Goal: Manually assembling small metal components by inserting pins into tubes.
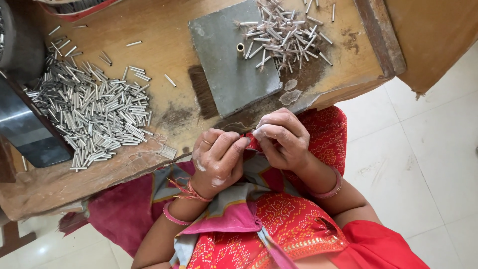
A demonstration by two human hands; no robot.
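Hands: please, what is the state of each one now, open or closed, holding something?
Left hand: fingers curled closed, pinching the red cloth at its edge.
Right hand: fingers curled closed on the same cloth; anything else inside is hidden.

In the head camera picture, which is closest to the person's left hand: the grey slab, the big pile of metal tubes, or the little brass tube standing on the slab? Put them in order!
From the left hand:
1. Grey slab, just above the hand, at the bench edge.
2. Little brass tube, higher up on the slab, towards its top right.
3. Big pile of metal tubes, off to the picture's left; its near edge rivals the brass tube, so 2 and 3 are close.
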